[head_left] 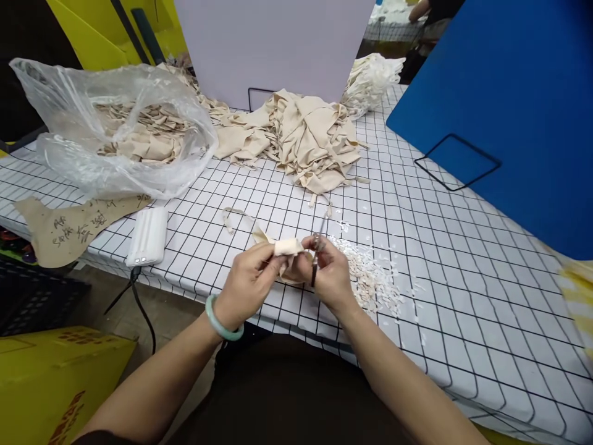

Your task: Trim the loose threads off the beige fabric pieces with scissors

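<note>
My left hand [252,275], with a pale green bangle on its wrist, pinches a small beige fabric piece [288,247] with a narrow strap trailing to the left. My right hand [331,272] is closed on a pair of scissors [316,259], whose metal blade points away from me. The fingertips of this hand also meet the fabric's right end. Both hands are just above the near edge of the table. Many small pale scraps [370,275] lie scattered beside my right hand. Farther off, a heap of beige fabric pieces [315,136] sits on the table.
A clear plastic bag [185,170] with beige pieces stands at the left. Near it lie a brown paper pattern [60,238] with handwriting and a white power bank [149,235] with a cable. Blue [519,111] and pale lilac [278,49] boards stand on the checked tablecloth [463,296].
</note>
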Demonstrator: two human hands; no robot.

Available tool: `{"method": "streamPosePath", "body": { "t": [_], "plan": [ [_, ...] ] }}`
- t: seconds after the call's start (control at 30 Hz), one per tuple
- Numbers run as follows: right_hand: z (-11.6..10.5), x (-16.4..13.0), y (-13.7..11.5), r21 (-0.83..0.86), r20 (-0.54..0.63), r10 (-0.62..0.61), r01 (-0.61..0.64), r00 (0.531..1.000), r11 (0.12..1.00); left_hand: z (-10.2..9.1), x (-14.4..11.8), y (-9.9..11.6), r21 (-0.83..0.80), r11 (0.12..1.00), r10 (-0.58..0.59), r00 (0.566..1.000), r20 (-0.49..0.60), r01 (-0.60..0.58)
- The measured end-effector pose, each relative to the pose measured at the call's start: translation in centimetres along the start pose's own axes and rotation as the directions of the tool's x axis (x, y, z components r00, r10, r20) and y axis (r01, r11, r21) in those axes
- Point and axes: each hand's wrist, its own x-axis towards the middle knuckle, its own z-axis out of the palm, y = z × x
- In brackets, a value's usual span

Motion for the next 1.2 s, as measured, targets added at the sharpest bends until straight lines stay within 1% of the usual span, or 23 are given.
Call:
{"method": "streamPosePath", "body": {
  "t": [0.07, 0.13, 0.17, 0.23, 0.33, 0.4, 0.47, 0.5, 0.53, 0.57, 0.6, 0.63, 0.67, 0.7, 0.73, 0.8, 0.87, 0.9, 0.97, 1.0, 1.07, 1.13, 1.2],
  "plan": [
    [0.1, 0.6, -0.5, -0.038, -0.036, -0.037, 0.036, 0.999, 0.999, -0.9, -0.3, 0.3, -0.084, 0.990, -0.114, 0.992, -0.053, 0.109],
    [-0.1, 1.1, -0.8, -0.136, -0.027, -0.092, 0.088, 0.995, 0.987, -1.7, -0.4, 0.5, -0.145, 0.971, -0.196, 0.980, -0.032, 0.190],
    [-0.2, 1.2, -0.8, -0.181, -0.021, -0.103, 0.097, 0.995, 0.979, -2.1, -0.5, 0.6, -0.172, 0.958, -0.231, 0.973, 0.004, 0.228],
    [-0.2, 1.2, -0.6, -0.221, -0.038, -0.078, 0.068, 0.996, 0.973, -2.7, -0.7, 0.8, -0.231, 0.919, -0.303, 0.947, 0.107, 0.320],
    [0.1, 1.1, -0.3, -0.175, -0.064, 0.000, -0.011, 0.998, 0.984, -3.2, -1.2, 0.9, -0.316, 0.825, -0.398, 0.879, 0.264, 0.469],
    [0.4, 0.9, -0.3, -0.112, -0.043, 0.043, -0.048, 0.998, 0.993, -3.2, -1.5, 0.9, -0.352, 0.772, -0.404, 0.836, 0.372, 0.529],
    [0.9, 0.7, -0.5, -0.033, -0.006, 0.085, -0.085, 0.996, 0.996, -3.1, -1.7, 1.0, -0.361, 0.757, -0.366, 0.811, 0.457, 0.545],
    [1.1, 0.5, -0.6, 0.008, 0.012, 0.107, -0.107, 0.994, 0.994, -3.0, -1.7, 1.2, -0.353, 0.779, -0.334, 0.820, 0.464, 0.517],
    [1.4, 0.2, -0.6, 0.044, 0.030, 0.130, -0.131, 0.991, 0.990, -2.8, -1.7, 1.4, -0.336, 0.825, -0.293, 0.852, 0.434, 0.455],
    [1.8, -0.1, -0.6, 0.068, 0.050, 0.152, -0.155, 0.987, 0.986, -2.5, -1.6, 1.6, -0.303, 0.884, -0.237, 0.901, 0.364, 0.355],
    [2.2, -0.5, -0.6, 0.080, 0.072, 0.172, -0.177, 0.983, 0.981, -2.2, -1.5, 1.7, -0.255, 0.938, -0.164, 0.950, 0.267, 0.233],
    [2.6, -1.1, -0.5, 0.086, 0.097, 0.185, -0.194, 0.978, 0.977, -1.8, -1.4, 1.8, -0.201, 0.973, -0.082, 0.983, 0.164, 0.115],
    [3.0, -1.6, -0.4, 0.090, 0.128, 0.194, -0.206, 0.973, 0.974, -1.4, -1.2, 1.8, -0.164, 0.986, -0.008, 0.997, 0.078, 0.021],
    [3.3, -2.2, -0.3, 0.097, 0.164, 0.199, -0.217, 0.966, 0.971, -0.9, -1.0, 1.7, -0.161, 0.987, 0.032, 0.999, 0.016, -0.029],
    [3.4, -2.8, -0.2, 0.110, 0.205, 0.205, -0.230, 0.957, 0.967, -0.4, -0.9, 1.5, -0.194, 0.980, 0.034, 0.999, -0.017, -0.037],
    [3.1, -3.7, -0.1, 0.148, 0.280, 0.213, -0.262, 0.936, 0.954, 0.7, -0.7, 0.8, -0.299, 0.954, -0.024, 0.999, -0.035, 0.012],
    [1.9, -4.2, -0.3, 0.139, 0.297, 0.205, -0.254, 0.933, 0.957, 1.5, -0.8, 0.2, -0.335, 0.941, -0.073, 0.996, -0.060, 0.049],
    [1.0, -4.4, -0.5, 0.088, 0.276, 0.187, -0.219, 0.943, 0.972, 1.9, -0.9, 0.0, -0.319, 0.947, -0.073, 0.994, -0.080, 0.044],
    [-0.8, -4.4, -1.0, -0.114, 0.219, 0.117, -0.093, 0.969, 0.989, 2.5, -1.1, -0.2, -0.262, 0.965, -0.030, 0.994, -0.104, 0.002],
    [-1.6, -4.3, -1.3, -0.231, 0.201, 0.072, -0.024, 0.977, 0.973, 2.7, -1.3, -0.1, -0.235, 0.972, -0.009, 0.995, -0.103, -0.015],
    [-2.9, -4.4, -1.8, -0.415, 0.197, -0.006, 0.089, 0.980, 0.905, 3.0, -1.5, 0.1, -0.198, 0.979, 0.020, 0.996, -0.087, -0.037],
    [-3.5, -4.6, -2.1, -0.505, 0.201, -0.052, 0.149, 0.978, 0.850, 3.3, -1.6, 0.2, -0.183, 0.982, 0.034, 0.997, -0.063, -0.045],
    [-3.9, -4.8, -2.2, -0.548, 0.198, -0.064, 0.165, 0.978, 0.820, 3.5, -1.7, 0.3, -0.180, 0.982, 0.053, 0.998, -0.040, -0.060]
  ]
}}
